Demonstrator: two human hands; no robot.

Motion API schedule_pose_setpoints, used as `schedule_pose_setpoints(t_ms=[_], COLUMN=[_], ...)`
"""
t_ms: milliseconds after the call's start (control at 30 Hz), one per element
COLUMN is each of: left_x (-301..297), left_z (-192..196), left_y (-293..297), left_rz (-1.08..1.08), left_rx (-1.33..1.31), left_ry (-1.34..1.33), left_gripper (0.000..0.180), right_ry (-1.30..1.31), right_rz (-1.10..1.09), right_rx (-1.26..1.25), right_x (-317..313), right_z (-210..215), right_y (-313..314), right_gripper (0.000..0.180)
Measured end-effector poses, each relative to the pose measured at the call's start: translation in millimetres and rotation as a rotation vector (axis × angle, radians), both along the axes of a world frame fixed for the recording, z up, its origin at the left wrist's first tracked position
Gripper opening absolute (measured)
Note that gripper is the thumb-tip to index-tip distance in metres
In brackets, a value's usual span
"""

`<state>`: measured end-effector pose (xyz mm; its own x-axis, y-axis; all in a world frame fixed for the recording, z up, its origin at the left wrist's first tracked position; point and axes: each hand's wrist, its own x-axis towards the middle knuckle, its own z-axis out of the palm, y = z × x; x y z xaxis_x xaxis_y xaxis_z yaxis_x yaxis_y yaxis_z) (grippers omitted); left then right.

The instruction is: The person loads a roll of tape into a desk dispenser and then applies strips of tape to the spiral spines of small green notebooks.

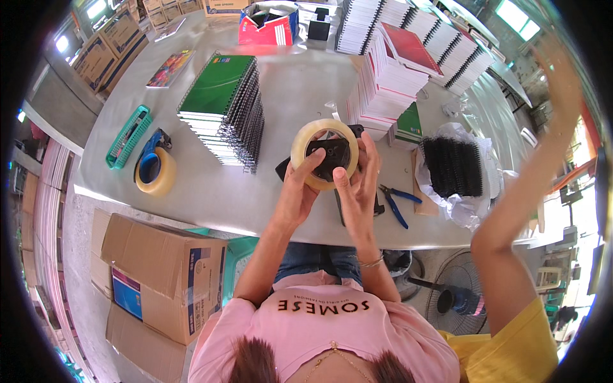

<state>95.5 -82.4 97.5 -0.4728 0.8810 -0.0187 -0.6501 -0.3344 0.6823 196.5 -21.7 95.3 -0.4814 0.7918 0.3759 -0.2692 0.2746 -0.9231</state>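
Observation:
A roll of clear tape (302, 142) with a black hub is held up over the table's near edge. My left hand (299, 195) grips its left side, thumb pressed on the hub. My right hand (359, 198) grips the right side, its thumb near the lower rim. Black dispenser parts show behind the roll, partly hidden by it and my fingers. Just right of my right hand, blue-handled pliers (397, 203) lie on the table. Left of my hands stands a stack of green spiral notebooks (223, 80). A blue tape dispenser (151, 163) with its own roll lies farther left.
A green basket (121, 143) sits at the left. Stacked red booklets (386, 83), white spiral-bound books (357, 29) and black binding coils (452, 167) occupy the right. A co-worker's arm (498, 230) rises at far right. An open carton (153, 255) and a fan (456, 297) stand below.

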Motion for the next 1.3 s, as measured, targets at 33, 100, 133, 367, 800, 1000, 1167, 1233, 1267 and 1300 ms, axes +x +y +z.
schedule_pose_setpoints(t_ms=[33, 100, 133, 367, 800, 1000, 1167, 1233, 1267, 1300], left_x=[-1.6, -1.6, -1.9, -13.7, -10.4, -0.4, 2.5, 2.3, 2.7, 3.2], left_z=[-0.4, 4.2, 6.1, 5.4, -3.3, -9.6, -8.6, -13.7, -15.0, -16.1], left_y=[-0.1, -2.4, -3.3, -11.9, -12.6, -5.2, -0.3, 1.5, 2.4, 3.0], left_rz=[-0.002, 0.004, 0.007, -0.109, -0.001, 0.011, 0.005, 0.020, 0.024, 0.029], left_rx=[0.002, 0.011, 0.016, -0.065, -0.087, -0.082, -0.075, -0.091, -0.090, -0.089], left_ry=[0.011, 0.011, 0.011, 0.121, 0.238, 0.183, 0.066, 0.081, 0.076, 0.071], left_gripper=[0.043, 0.043, 0.044, 0.047, 0.052, 0.048, 0.051, 0.053, 0.051, 0.049], right_ry=[0.054, 0.164, 0.147, 0.092, 0.070, 0.150, 0.176, 0.229, 0.255, 0.267], right_rz=[0.089, 0.268, 0.251, 0.351, 0.424, 0.370, 0.417, 0.413, 0.409, 0.412], right_rx=[-0.115, -0.358, -0.360, -0.334, -0.355, -0.459, -0.529, -0.543, -0.550, -0.558], right_x=[0.9, 5.4, 5.8, 15.6, 19.7, 18.2, 21.8, 20.2, 19.8, 20.0], right_z=[0.4, -0.8, -1.7, 12.2, 5.7, -1.6, -4.2, -4.6, -5.1, -6.0], right_y=[2.8, 10.1, 13.7, 17.7, 22.2, 24.4, 29.5, 28.4, 28.5, 29.4], right_gripper=[0.078, 0.083, 0.083, 0.069, 0.078, 0.087, 0.096, 0.099, 0.100, 0.100])
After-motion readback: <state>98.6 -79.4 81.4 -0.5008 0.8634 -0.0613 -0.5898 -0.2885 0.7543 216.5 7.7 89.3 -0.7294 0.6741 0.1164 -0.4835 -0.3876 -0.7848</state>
